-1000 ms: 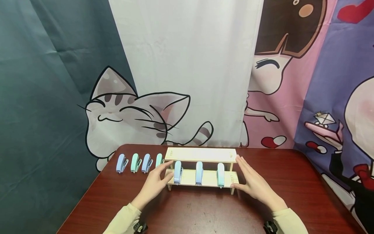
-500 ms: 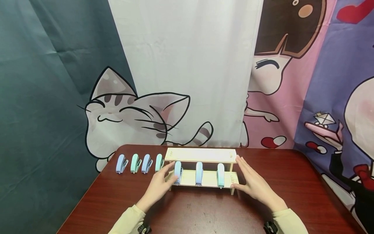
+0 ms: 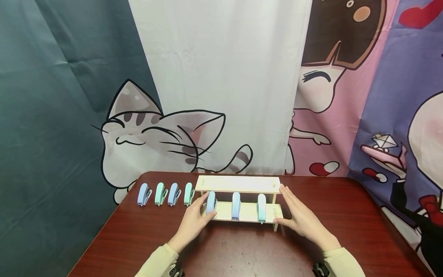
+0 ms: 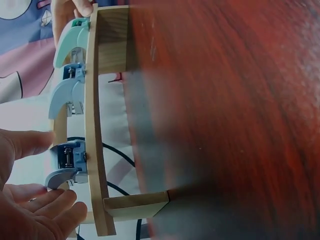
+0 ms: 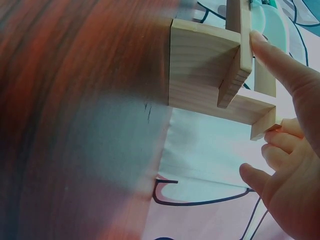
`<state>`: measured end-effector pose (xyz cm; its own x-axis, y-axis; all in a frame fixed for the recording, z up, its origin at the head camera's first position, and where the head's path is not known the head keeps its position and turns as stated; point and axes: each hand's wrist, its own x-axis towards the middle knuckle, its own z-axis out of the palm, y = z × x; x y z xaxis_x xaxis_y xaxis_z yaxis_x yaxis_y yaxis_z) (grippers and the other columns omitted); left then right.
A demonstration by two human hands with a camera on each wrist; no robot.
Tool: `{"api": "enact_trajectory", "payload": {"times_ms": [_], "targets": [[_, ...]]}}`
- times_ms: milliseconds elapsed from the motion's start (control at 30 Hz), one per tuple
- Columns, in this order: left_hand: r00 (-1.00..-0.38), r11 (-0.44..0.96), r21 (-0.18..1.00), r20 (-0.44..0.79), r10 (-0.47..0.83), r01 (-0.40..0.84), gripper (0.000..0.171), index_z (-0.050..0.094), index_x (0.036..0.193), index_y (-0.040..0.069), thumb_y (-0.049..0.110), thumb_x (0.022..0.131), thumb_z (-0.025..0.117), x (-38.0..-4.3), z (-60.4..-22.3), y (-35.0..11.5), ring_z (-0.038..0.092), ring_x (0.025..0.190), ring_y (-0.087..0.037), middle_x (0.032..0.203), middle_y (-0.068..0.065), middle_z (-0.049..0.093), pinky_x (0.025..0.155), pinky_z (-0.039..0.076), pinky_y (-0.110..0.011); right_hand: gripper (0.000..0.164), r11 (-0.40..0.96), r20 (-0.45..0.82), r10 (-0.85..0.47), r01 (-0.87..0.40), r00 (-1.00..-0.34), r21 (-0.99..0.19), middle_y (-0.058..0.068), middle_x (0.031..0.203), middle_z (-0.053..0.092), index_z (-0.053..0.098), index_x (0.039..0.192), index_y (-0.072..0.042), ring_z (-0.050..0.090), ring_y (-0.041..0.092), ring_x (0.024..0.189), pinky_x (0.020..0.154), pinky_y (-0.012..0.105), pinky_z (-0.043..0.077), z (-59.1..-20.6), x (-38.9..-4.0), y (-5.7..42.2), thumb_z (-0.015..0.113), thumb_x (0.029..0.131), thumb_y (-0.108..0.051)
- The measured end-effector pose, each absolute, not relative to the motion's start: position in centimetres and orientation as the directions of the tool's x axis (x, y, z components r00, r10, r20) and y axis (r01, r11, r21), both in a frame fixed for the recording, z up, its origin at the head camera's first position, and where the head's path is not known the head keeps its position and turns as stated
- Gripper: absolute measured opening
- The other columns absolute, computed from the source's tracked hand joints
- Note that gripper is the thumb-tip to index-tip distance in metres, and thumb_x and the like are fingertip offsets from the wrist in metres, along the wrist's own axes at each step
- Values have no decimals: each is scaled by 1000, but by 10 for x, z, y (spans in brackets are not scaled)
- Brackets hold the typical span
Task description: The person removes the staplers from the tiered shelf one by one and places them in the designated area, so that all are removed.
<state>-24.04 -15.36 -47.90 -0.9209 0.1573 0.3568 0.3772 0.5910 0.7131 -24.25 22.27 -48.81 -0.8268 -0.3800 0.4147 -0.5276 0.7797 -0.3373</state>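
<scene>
My left hand (image 3: 192,221): curled round blue stapler (image 3: 210,202), closer than before
Right hand (image 3: 302,218): spread, touching rack (image 3: 238,184)
Table (image 3: 242,250): red-brown
Curtain (image 3: 225,69): big cat (image 3: 149,157)

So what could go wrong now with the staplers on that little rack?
The left stapler could tip off: it stands near the front edge of the rack, and the left hand has its thumb and fingers around it. The middle stapler is next in the row, so a sideways slip might knock it. The right hand is at the rack's other end; a push there might shift everything.
</scene>
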Motion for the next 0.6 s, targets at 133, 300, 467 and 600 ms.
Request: {"api": "enact_trajectory", "payload": {"times_ms": [133,300,467,600], "targets": [[-916,602,699,370,155,385,67,51,146,3,16,87,80,-240,-480,-152,60,121,-32,138,-22,58,98,49,-51,110,781,424,-381,-532,-821,-327,20,162,29,27,158,-2,32,41,145,108,5,1,-488,-242,222,88,75,-40],[-911,596,700,382,155,394,66,52,146,2,12,86,79,-240,-480,-152,63,118,-32,136,-23,59,94,52,-48,110,781,425,-378,-530,-822,-330,22,161,31,28,158,-1,32,42,145,107,4,1,-488,-242,222,89,74,-38],[-917,602,702,370,149,381,65,51,146,2,9,87,77,-240,-481,-152,64,114,-31,135,-23,60,90,54,-46,111,788,408,-371,-515,-834,-338,21,161,30,27,159,-3,32,40,146,106,6,1,-488,-242,222,88,75,-41],[-916,597,705,374,146,384,64,52,145,1,6,86,77,-240,-481,-152,65,112,-31,133,-24,61,89,55,-45,110,787,409,-371,-516,-834,-339,20,161,30,27,159,-3,31,40,146,106,6,2,-488,-242,222,88,75,-42]]}}
